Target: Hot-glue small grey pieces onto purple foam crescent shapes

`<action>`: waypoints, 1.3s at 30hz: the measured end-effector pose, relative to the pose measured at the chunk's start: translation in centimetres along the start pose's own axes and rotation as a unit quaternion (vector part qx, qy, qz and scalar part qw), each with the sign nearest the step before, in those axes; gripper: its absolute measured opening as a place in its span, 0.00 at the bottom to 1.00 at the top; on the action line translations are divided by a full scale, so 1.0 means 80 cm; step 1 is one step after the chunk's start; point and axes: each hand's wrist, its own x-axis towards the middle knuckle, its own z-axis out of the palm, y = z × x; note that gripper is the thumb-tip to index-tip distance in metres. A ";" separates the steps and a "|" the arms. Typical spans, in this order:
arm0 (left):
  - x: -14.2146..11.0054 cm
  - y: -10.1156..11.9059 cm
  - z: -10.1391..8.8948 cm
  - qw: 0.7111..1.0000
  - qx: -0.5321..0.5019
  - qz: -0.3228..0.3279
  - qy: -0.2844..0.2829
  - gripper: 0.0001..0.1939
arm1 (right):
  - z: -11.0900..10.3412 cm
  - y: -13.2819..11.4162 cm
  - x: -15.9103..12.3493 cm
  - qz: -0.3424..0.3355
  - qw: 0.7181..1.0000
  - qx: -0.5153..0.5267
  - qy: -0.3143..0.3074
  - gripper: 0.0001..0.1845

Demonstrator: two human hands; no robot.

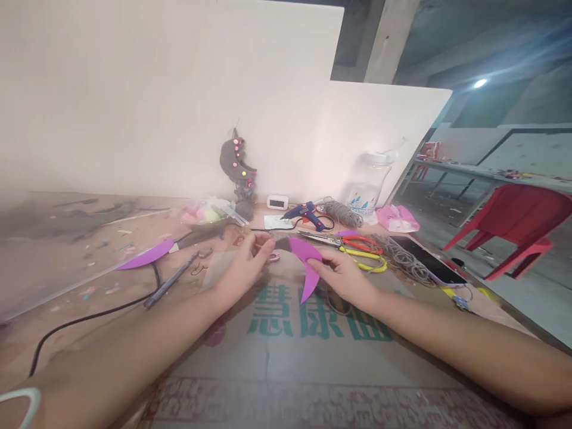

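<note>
A thin purple crescent-shaped piece (pixel 310 286), seemingly a sheet material, is held up over the middle of the table. My right hand (pixel 346 275) pinches it between thumb and fingers, its pointed tip hanging downward. A dark grey strip (pixel 283 243) runs from its upper left end toward my left hand (pixel 254 262). My left thumb and fingertips are closed on the strip's end; whether strip and purple piece are joined I cannot tell. Just beside the left fingertips is a small pink object (pixel 274 257). Scissors with yellow and red handles (pixel 361 256) lie beyond my right hand.
A blue glue gun (pixel 308 214), grey cord (pixel 342 211), a clear jar (pixel 369 185) and a small white clock (pixel 277 202) stand along the back. A decorated crescent (pixel 235 161) hangs on the white board. A phone (pixel 426 261) lies right; another purple piece (pixel 147 255) and black cable (pixel 89 314) lie left.
</note>
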 end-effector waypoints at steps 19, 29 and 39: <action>-0.003 0.007 -0.002 0.995 0.071 -0.017 -0.065 0.19 | -0.014 0.008 -0.005 -0.144 0.961 -0.237 -0.002 0.34; -0.006 0.006 -0.005 0.995 0.097 -0.014 -0.022 0.22 | -0.018 0.007 0.011 0.176 0.982 0.015 -0.060 0.43; -0.008 0.009 -0.004 0.992 0.122 -0.020 -0.023 0.17 | -0.088 -0.007 0.038 0.161 0.986 0.002 -0.050 0.15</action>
